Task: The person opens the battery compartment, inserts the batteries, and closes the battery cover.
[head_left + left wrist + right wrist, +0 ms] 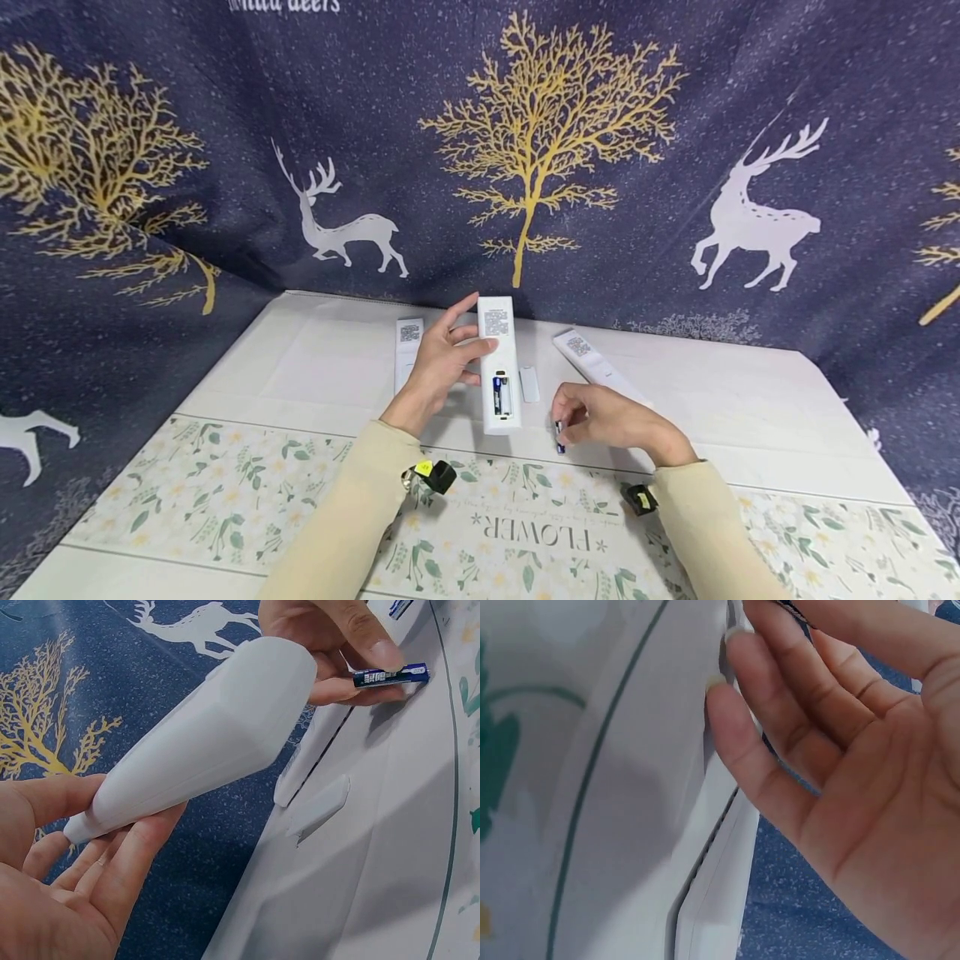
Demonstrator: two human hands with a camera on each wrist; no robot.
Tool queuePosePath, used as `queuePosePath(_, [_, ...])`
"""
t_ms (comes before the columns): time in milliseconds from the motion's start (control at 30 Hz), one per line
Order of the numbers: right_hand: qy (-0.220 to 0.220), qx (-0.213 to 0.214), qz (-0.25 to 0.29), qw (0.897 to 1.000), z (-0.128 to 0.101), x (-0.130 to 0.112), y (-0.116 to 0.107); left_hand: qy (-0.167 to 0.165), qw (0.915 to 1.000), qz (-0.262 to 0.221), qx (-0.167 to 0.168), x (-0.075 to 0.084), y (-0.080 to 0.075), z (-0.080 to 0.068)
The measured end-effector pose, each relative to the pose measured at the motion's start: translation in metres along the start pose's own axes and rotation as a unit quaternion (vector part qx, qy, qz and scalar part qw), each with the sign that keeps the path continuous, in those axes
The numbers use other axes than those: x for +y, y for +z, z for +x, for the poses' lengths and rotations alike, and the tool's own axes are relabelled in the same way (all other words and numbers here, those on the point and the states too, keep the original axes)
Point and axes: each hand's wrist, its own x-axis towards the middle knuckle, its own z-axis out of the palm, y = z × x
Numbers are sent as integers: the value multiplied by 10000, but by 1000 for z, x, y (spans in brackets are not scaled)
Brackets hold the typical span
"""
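Holding the white rectangular plastic remote control (500, 367) is the left hand (438, 367), fingers curled loosely round its left edge and thumb side, the remote lifted face down with its open battery bay toward the head camera. One blue-and-white cylindrical battery (497, 395) sits in the left slot of that bay; the slot beside it looks unfilled. In the left wrist view the same remote (202, 739) lies across the left hand's fingers (112, 877), tapered end toward the palm.

The right hand (607, 421), to the right of the held remote and a little nearer the person, pinches a second small blue-and-white battery (559, 437) between thumb and forefinger; the other fingers are loosely bent. The left wrist view shows this battery (390, 675) clamped at the fingertips, just above the white tabletop (720, 400). The right wrist view shows only the palm (855, 772) and fingers close to the tabletop edge; the battery is barely visible there.

Just right of the held remote, a small white plastic battery cover (528, 384) lies flat on the tabletop. A second white remote (407, 350) lies left of the held one, a third white remote (596, 367) lies angled to its right, behind the right hand. A floral mat printed FLOWER (540, 529) covers the tabletop nearer the person than the held remote.
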Motion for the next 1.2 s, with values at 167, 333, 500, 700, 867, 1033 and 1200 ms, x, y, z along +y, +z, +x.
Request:
queuePosePath(167, [-191,197,93,9996,2,-1,1,-2,10000,6,16,1,0,-1])
queuePosePath(333, [-460,735,417,9954,3,-2,1,15,10000,6,26,2,1,0])
queuePosePath(500, [-499,1120,1150,9858,3,-7,-1,9,10000,-7,8,1,1,0])
queuePosePath(700, [-773,1513,1764,9696,2,-15,-2,12,10000,14,-19,1,2,-1])
queuePosePath(867, [-971,1686,1914,9620,1,-22,-2,1,10000,32,-6,2,3,-2])
queuePosePath(1033, [-1051,1806,1986,9575,1,-28,0,15,10000,8,1,2,4,-2])
queuePosePath(1200, [-1198,1869,1893,9565,2,-34,5,35,10000,-29,-22,3,4,-3])
